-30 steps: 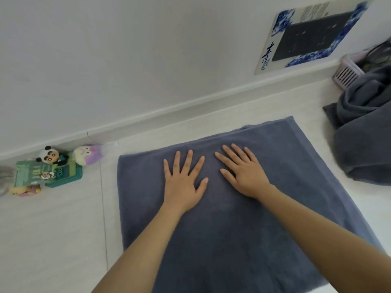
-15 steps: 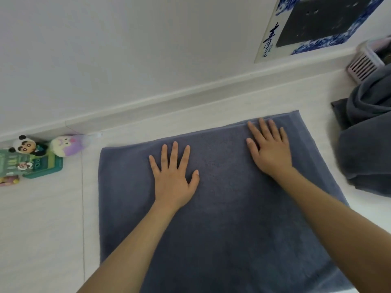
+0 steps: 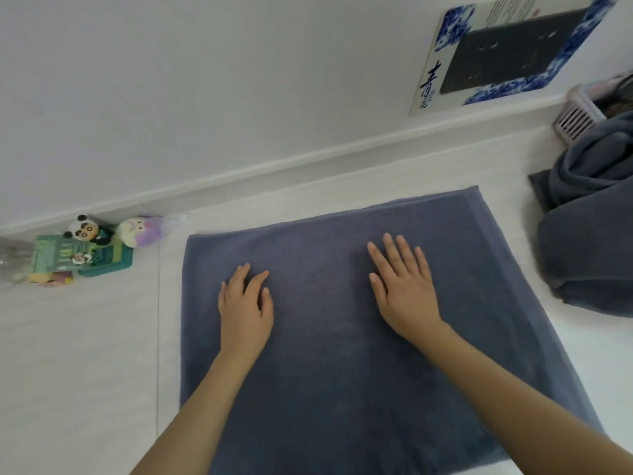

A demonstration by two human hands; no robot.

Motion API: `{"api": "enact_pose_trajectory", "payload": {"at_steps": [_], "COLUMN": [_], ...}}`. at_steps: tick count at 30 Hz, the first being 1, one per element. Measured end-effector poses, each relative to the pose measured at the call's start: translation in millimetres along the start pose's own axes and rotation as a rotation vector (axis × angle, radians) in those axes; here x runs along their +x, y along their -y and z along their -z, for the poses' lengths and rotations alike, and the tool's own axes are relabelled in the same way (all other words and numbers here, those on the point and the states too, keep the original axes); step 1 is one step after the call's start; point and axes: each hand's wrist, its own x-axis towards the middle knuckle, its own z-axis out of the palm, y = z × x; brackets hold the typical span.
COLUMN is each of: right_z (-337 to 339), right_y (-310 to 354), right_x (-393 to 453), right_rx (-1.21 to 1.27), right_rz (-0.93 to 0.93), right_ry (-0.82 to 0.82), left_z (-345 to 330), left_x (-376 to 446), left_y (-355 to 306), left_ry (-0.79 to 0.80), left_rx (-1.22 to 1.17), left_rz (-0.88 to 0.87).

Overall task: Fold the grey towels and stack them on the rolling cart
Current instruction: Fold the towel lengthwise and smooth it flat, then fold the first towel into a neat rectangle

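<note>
Closest to me, the grey towel runs off the bottom of the frame, so I cannot see its near edge. It lies flat on the pale surface, folded into a broad rectangle whose long axis runs from me toward the wall, skewed slightly so the far right corner sits further back than the far left one. Both forearms reach over it. My left hand rests palm down on the left half, fingers loosely bent with the tips on the cloth, pinching nothing. My right hand lies flat on the right half, fingers straight and slightly spread, pressing the towel and holding nothing.

To the left of the towel's left edge I see a wide strip of bare surface. On the right the bare strip is narrower, and beyond it sits a heap of grey towels, crumpled and apart from the flat one. Behind the heap stands a pink slatted basket.

Past the far hem a bare band runs to the wall. At far left, against the wall, small toys cluster. A blue-bordered board leans at far right.
</note>
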Motion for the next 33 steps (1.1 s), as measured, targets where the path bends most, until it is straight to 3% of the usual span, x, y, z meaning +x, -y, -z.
{"api": "enact_pose_trajectory", "payload": {"at_steps": [6,12,17,20,26,30,33], "right_z": [-24.0,-24.6,-5.9,-4.2,15.0,39.4,59.7], "right_y": [49.0,59.9,105.3,125.7,119.3,103.8,82.0], "right_x": [-48.5,-41.6,-80.7,-115.0,-132.9,-137.4,-146.6], "right_rx": [-0.012,-0.028,0.393,0.717,1.141,1.37,1.542], "right_rz": [0.078,0.012,-0.034,-0.135,-0.415,-0.558,-0.64], "right_ry": [0.081,0.132,0.06,0.152,0.251,0.198,0.153], "left_z": [18.2,50.9,71.5,84.3,102.9,101.1,89.9], "left_x": [-40.3,-55.0,-57.8,-61.7,-55.5,-47.1,-45.7], "left_y": [36.3,48.7,60.0,57.4,13.1,-43.4,-99.2], "left_ry": [-0.019,0.002,0.172,0.294,0.318,0.401,0.463], "left_rx": [0.138,-0.021,-0.324,-0.449,-0.717,-0.804,-0.738], "left_rz": [0.203,0.405,0.646,0.621,0.439,0.351,0.251]}}
